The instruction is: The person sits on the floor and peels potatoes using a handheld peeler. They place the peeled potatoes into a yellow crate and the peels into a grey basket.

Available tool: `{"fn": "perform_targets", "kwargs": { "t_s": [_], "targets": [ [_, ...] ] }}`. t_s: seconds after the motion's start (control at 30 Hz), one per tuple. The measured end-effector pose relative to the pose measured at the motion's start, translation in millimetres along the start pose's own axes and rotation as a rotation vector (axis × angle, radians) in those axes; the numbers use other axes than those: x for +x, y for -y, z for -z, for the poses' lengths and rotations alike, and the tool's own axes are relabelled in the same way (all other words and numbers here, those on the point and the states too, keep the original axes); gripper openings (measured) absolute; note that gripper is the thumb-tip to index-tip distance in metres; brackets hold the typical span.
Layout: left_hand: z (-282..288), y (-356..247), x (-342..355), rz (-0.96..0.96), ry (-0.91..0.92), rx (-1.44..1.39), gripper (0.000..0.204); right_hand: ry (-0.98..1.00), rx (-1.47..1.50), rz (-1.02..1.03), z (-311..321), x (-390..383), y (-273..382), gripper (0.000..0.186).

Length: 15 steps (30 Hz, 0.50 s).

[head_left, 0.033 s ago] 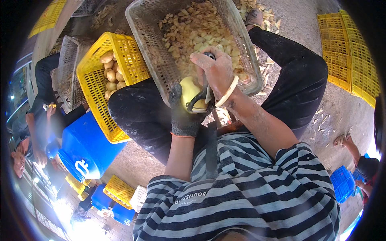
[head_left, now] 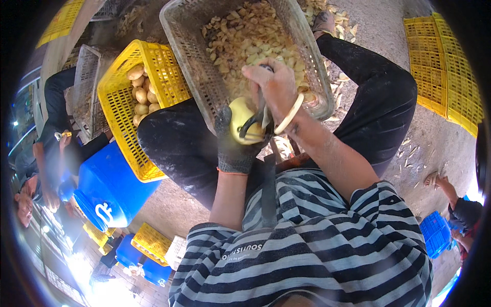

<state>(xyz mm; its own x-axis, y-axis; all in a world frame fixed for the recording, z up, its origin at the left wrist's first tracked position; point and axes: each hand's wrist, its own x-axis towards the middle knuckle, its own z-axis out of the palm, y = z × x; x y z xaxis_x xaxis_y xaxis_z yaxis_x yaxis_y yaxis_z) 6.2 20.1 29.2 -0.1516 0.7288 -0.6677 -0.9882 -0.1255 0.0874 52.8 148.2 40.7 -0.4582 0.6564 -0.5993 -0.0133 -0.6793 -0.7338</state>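
My left hand (head_left: 232, 146), in a dark grey knitted glove, is closed around a pale yellow peeled potato (head_left: 241, 113). Bare except for a cream-coloured band on the wrist, my right hand (head_left: 276, 89) grips a peeler (head_left: 247, 127). The peeler's black forked head lies against the potato's near side, and its dark handle end sticks out above my fist. Both hands are over the near edge of a grey plastic crate (head_left: 197, 77), which holds a thick layer of yellowish peelings (head_left: 250, 38).
Unpeeled potatoes (head_left: 141, 94) fill part of a yellow crate (head_left: 171, 77) at my left knee. A blue drum (head_left: 115, 179) is beside it. Yellow crates (head_left: 440, 66) stand at the right. Peelings litter the floor. Another person (head_left: 38, 158) sits at the far left.
My right hand and the peeler have shifted very slightly. The potato and my left hand look the same.
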Motion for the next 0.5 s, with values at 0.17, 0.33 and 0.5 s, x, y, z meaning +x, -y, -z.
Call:
{"fn": "perform_targets", "kwargs": {
  "t_s": [0.17,0.33,0.5],
  "targets": [
    [10,1,-2,-0.037,-0.025,0.018,0.054,0.136,-0.155,-0.060,1,24,-7,0.021],
    [0,17,-19,-0.131,-0.246,0.112,0.052,-0.041,-0.101,0.070,20,91,-23,0.017],
    [9,2,-13,-0.037,0.019,0.044,0.065,-0.199,-0.141,0.166,44,82,10,0.024]
  ]
}}
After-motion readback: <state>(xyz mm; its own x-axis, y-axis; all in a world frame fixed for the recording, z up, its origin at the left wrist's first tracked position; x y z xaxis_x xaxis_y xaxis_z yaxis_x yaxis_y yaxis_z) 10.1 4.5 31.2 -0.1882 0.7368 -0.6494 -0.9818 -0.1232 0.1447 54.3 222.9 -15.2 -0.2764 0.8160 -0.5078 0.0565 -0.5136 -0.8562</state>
